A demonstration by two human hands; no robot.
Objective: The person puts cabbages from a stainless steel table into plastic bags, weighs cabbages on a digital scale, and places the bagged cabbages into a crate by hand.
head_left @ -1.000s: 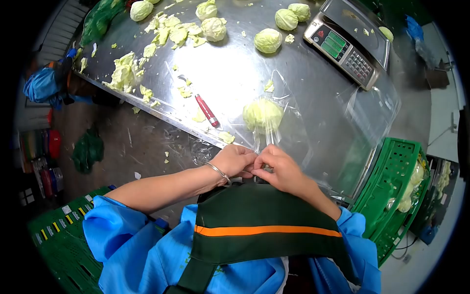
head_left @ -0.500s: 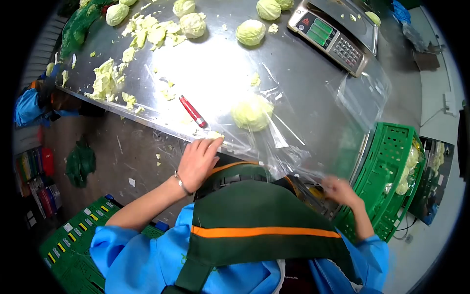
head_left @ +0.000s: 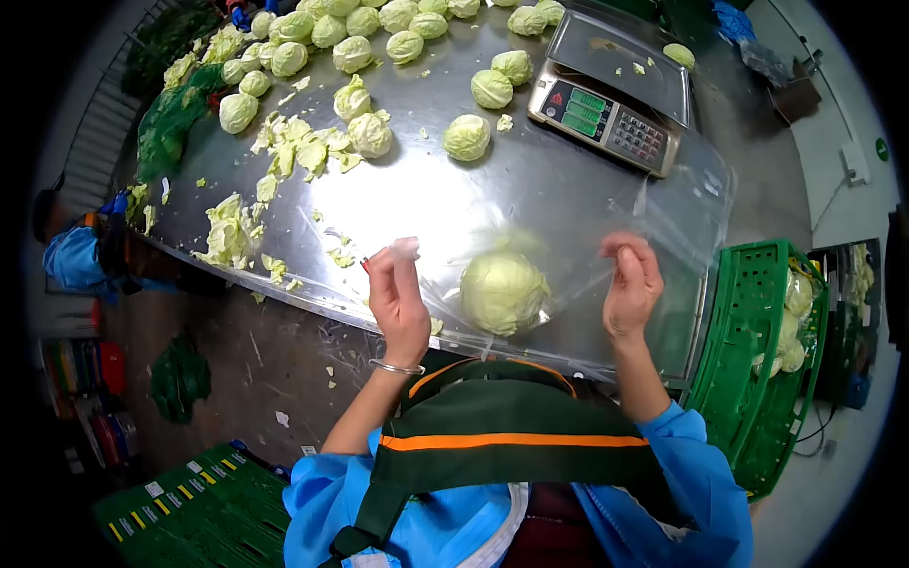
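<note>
A pale green cabbage (head_left: 504,292) sits near the table's front edge, on clear plastic film (head_left: 573,301). My left hand (head_left: 398,303) is raised to the left of the cabbage, fingers closed on the film's edge. On the other side my right hand (head_left: 632,284) is up as well, pinching the film between curled fingers and thumb. The fingertips of both hands are slightly blurred. A bit of red shows beside my left fingers, where the red-handled knife (head_left: 365,264) is mostly hidden.
The metal table (head_left: 417,204) bears several cabbages (head_left: 467,138), loose leaves (head_left: 308,150) and a digital scale (head_left: 606,123). More film (head_left: 696,189) lies below the scale. A green crate (head_left: 734,350) with wrapped cabbages stands right. Another person's blue sleeve (head_left: 74,263) shows at left.
My right hand has come up from below the table edge to the cabbage's right. My left hand has lifted off the edge. The film now spreads around the cabbage; the view has shifted up.
</note>
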